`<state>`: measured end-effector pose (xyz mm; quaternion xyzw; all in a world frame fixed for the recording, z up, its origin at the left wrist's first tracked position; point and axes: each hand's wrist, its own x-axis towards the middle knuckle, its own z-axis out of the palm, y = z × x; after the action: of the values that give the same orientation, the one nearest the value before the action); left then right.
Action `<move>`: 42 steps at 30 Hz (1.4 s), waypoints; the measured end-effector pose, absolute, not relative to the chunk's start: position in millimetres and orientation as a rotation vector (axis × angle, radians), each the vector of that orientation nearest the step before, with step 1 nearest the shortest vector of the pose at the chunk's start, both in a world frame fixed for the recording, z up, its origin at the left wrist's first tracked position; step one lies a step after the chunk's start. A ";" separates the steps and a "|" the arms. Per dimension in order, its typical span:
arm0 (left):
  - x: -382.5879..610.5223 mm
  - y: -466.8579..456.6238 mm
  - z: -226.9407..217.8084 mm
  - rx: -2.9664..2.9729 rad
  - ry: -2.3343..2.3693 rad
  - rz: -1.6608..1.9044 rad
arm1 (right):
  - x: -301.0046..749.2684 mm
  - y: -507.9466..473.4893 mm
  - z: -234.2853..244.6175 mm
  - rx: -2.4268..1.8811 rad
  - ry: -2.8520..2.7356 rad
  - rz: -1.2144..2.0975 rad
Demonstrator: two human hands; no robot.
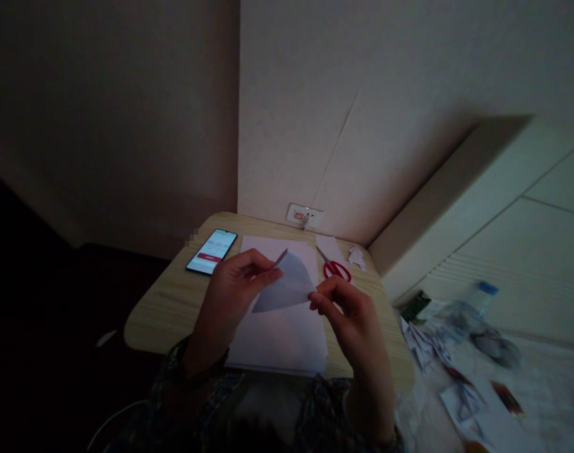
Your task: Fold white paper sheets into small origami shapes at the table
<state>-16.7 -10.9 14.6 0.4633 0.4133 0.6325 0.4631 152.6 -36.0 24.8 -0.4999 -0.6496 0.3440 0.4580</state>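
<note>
Between my two hands is a small folded piece of white paper (291, 286), roughly triangular, raised above a stack of white sheets (281, 343). My left hand (239, 283) pinches its upper left edge between thumb and fingers. At the right corner, my right hand (346, 308) grips the paper with thumb and index finger. Just beyond my right hand lie scissors (336, 270) with red handles, their blades pointing away to the left. A phone (212, 251) with a lit screen rests to the left of the sheets.
A light wooden table (159, 314) stands against the wall, below a power socket (304, 215). Folded paper scraps (356, 257) lie at its back right. Lower on the right, a pale surface holds a blue-capped bottle (482, 299) and several crumpled papers (421, 346).
</note>
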 end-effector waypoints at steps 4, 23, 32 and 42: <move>-16.8 -9.8 15.6 1.055 0.994 1.474 | 154.4 -34.7 23.9 -1.289 -1.650 0.827; -16.3 -11.2 10.2 1.125 0.956 1.497 | 158.0 -31.4 23.8 -1.323 -1.778 0.771; -21.6 -11.0 11.2 1.139 0.960 1.574 | 154.0 -33.0 26.6 -1.273 -1.804 0.841; -21.8 -11.5 14.2 1.053 0.944 1.637 | 150.5 -33.6 29.6 -1.314 -1.845 0.801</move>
<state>-21.8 -11.5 14.2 0.4297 0.3850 0.6680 0.4700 150.5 -33.6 29.6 -0.5100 -0.7161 0.3107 0.3613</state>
